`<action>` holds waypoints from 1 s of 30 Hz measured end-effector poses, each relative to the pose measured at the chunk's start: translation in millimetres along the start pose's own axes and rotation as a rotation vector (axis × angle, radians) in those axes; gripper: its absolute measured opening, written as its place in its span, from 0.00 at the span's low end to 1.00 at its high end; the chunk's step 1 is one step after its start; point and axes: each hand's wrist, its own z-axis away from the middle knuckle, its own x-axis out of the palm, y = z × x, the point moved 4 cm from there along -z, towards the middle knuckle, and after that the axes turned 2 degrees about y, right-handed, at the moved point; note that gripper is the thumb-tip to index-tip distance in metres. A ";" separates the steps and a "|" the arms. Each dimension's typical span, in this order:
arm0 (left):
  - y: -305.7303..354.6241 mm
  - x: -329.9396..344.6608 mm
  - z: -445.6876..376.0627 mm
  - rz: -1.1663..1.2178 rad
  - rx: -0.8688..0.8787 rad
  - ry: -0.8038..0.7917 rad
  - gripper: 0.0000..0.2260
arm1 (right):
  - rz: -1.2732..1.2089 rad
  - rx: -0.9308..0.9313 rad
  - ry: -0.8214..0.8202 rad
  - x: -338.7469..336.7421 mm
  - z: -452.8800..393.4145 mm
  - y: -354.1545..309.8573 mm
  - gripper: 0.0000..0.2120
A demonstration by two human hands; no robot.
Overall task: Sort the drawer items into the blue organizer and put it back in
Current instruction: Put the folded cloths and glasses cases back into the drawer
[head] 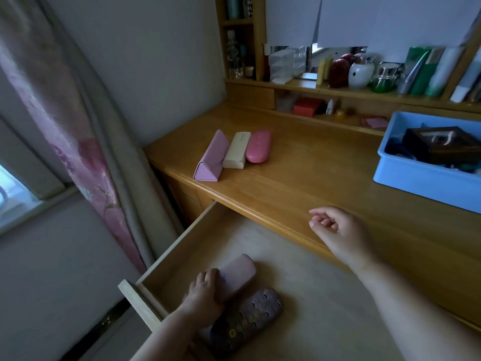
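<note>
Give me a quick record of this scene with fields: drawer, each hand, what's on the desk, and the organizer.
drawer: open drawer, two cases inside
left hand: left hand gripping the pale pink case
beside it: patterned case, partly under the forearm
right hand: right hand empty, loosely curled above the desk edge
desk: three cases side by side: triangular pink case, cream case, rounded pink case
organizer: blue organizer on desk, dark box and other items inside

pink floral curtain [86,162] at left by window [13,196]; shelf [338,91] w/ bottles, jars, red box [308,106].
</note>
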 end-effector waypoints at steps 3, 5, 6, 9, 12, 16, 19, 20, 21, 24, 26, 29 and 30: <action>-0.3 3.2 -4.3 -0.071 0.022 -0.085 0.34 | -0.001 0.001 -0.009 -0.4 0.6 -1.6 0.10; 6.9 -6.5 -4.4 -0.161 0.093 -0.050 0.28 | -0.007 0.001 -0.008 -0.3 0.9 -1.4 0.11; 14.2 -19.7 -4.2 -0.164 0.147 0.042 0.24 | -0.011 0.001 -0.008 -0.5 0.9 -0.6 0.11; 42.7 -87.9 -3.5 0.054 0.291 0.585 0.18 | -0.003 -0.002 -0.012 -0.4 1.1 0.8 0.13; 73.5 -154.0 -18.3 0.214 0.354 0.958 0.27 | 0.023 0.003 -0.007 0.1 1.1 0.6 0.13; 113.2 -200.1 -65.1 -0.029 0.331 1.027 0.38 | 0.011 -0.001 0.024 0.6 2.1 2.4 0.14; 117.5 -220.4 -105.8 0.022 0.095 0.879 0.41 | -0.011 0.007 0.028 2.0 1.9 5.3 0.13; 113.5 -222.6 -117.6 0.116 0.017 0.800 0.41 | -0.016 0.011 0.031 2.0 1.5 6.1 0.12; 108.7 -221.9 -125.8 0.191 -0.037 0.736 0.38 | -0.021 0.013 0.035 2.0 1.0 6.4 0.12; 95.9 -218.0 -131.0 0.257 -0.065 0.731 0.20 | -0.030 0.016 0.037 1.7 0.2 5.4 0.11; 89.6 -216.1 -123.9 0.201 -0.015 0.761 0.14 | -0.033 0.012 0.035 1.2 -0.1 4.0 0.10; 71.6 -205.9 -94.2 0.298 0.048 0.785 0.13 | -0.054 0.010 0.027 0.0 0.5 0.9 0.11; 66.1 -199.5 -77.9 0.363 0.079 0.792 0.13 | -0.054 0.013 0.021 -0.4 0.5 0.6 0.11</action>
